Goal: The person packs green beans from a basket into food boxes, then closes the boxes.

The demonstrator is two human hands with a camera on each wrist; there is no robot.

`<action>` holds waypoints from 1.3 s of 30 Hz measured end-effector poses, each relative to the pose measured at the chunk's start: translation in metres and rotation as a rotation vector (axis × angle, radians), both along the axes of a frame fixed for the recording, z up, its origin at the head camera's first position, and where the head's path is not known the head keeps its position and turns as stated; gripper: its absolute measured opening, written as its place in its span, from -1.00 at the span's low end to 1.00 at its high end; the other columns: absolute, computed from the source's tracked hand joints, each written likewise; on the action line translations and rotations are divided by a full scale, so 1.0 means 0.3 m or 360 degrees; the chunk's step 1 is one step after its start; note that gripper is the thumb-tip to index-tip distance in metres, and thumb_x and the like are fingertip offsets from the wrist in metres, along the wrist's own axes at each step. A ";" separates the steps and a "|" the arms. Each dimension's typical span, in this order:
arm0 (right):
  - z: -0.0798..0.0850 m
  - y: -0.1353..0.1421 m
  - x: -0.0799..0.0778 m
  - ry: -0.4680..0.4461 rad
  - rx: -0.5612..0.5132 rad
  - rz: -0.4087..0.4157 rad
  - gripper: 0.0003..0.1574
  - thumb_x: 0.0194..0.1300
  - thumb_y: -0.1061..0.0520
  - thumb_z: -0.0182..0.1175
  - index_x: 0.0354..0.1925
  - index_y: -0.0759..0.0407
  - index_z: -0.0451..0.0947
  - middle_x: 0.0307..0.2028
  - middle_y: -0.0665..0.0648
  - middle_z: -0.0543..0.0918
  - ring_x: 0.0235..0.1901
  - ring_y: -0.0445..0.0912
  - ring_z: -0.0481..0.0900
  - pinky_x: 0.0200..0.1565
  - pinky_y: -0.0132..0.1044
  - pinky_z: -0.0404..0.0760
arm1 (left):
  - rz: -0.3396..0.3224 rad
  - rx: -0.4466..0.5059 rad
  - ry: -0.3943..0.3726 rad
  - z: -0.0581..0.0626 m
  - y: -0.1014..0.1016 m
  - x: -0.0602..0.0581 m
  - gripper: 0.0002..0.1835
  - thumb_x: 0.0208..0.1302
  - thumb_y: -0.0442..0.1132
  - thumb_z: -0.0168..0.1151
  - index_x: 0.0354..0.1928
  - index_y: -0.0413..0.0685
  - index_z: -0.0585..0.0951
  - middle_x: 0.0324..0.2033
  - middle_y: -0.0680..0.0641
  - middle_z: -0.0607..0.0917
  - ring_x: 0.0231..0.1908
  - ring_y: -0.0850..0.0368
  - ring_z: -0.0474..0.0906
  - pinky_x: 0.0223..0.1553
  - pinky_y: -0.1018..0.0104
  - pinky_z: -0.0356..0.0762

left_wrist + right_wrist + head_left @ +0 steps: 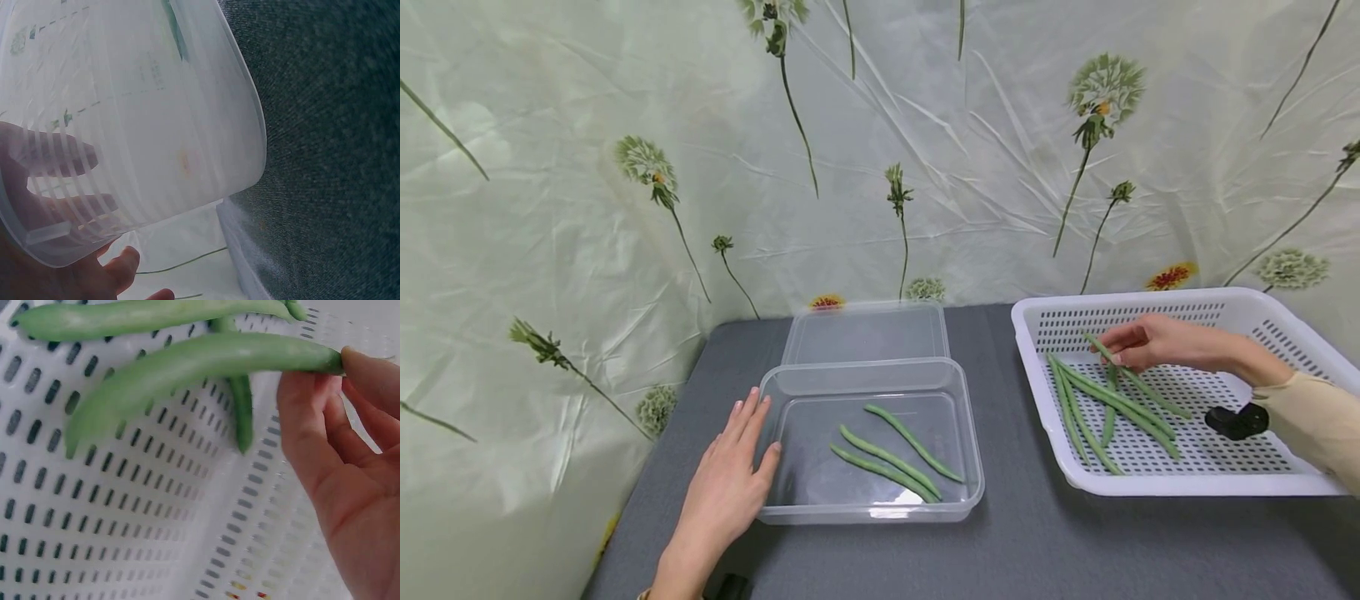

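Note:
My right hand point(1172, 343) is over the white perforated basket point(1180, 486), pinching one green bean point(187, 359) near its end between thumb and fingers. Several other green beans point(1120, 406) lie below it on the basket floor, toward the left side. At the left, my left hand point(724, 487) rests with straight fingers along the left wall of a clear plastic container point(917, 514). Three green beans point(887, 458) lie slanted inside that container. The left wrist view shows the container's translucent side wall point(144, 137) close up, with fingers partly visible through it.
A clear flat lid point(868, 333) lies behind the container. Both vessels stand on a grey cloth-covered table point(1000, 550), the basket to the right with a gap between. A flower-printed curtain point(850, 233) hangs behind the table and along its left side.

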State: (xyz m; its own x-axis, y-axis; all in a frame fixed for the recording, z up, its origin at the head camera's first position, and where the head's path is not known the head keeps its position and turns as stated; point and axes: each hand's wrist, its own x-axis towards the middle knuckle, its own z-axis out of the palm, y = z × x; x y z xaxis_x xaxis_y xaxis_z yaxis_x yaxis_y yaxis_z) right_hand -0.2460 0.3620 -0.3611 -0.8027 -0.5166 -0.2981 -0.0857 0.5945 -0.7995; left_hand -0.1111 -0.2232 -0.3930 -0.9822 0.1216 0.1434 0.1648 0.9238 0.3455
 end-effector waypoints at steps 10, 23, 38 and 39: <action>0.044 -0.019 0.022 -0.0106 -0.0261 0.0123 -0.61 0.59 0.19 -0.12 0.30 0.15 0.18 -0.14 0.54 0.53 -0.36 0.20 0.67 -0.53 -0.06 0.68 | -0.0005 0.0016 0.0016 -0.004 -0.001 0.000 -0.32 0.47 -0.14 0.08 0.53 -0.13 0.14 0.53 -0.11 0.03 0.48 -0.18 -0.09 0.31 -0.31 0.06; 0.124 -0.054 0.089 0.0061 -0.0109 -0.0030 -0.22 0.48 0.29 0.02 0.48 0.47 -0.08 -0.03 0.34 0.54 -0.24 0.02 0.65 -0.39 -0.01 0.71 | 0.0002 0.0011 0.0006 -0.010 -0.002 0.000 -0.31 0.46 -0.12 0.08 0.53 -0.13 0.13 0.53 -0.10 0.02 0.49 -0.16 -0.10 0.31 -0.32 0.04; 0.173 -0.148 0.218 0.0384 -0.0241 -0.0381 -0.47 0.42 0.24 0.17 0.30 0.22 0.32 -0.10 0.05 0.66 -0.23 -0.06 0.69 -0.39 -0.05 0.71 | 0.0001 -0.0014 0.0002 -0.002 0.000 -0.001 -0.31 0.48 -0.13 0.07 0.54 -0.12 0.12 0.53 -0.10 0.02 0.49 -0.14 -0.12 0.32 -0.31 0.02; 0.173 -0.157 0.227 0.0393 -0.0265 -0.0388 -0.47 0.42 0.25 0.18 0.29 0.17 0.33 -0.11 0.05 0.66 -0.23 -0.06 0.69 -0.39 -0.05 0.71 | 0.0001 -0.0013 -0.0005 -0.001 0.000 0.000 -0.31 0.48 -0.13 0.07 0.54 -0.12 0.11 0.53 -0.10 0.02 0.49 -0.15 -0.12 0.32 -0.32 0.01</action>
State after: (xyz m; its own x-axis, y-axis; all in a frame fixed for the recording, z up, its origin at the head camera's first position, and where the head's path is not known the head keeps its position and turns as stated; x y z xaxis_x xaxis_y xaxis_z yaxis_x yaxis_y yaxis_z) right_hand -0.1778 0.3149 -0.3092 -0.9451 -0.3266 -0.0088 -0.1596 0.4849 -0.8599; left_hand -0.1111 -0.2232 -0.3934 -0.9827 0.1220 0.1395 0.1631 0.9267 0.3386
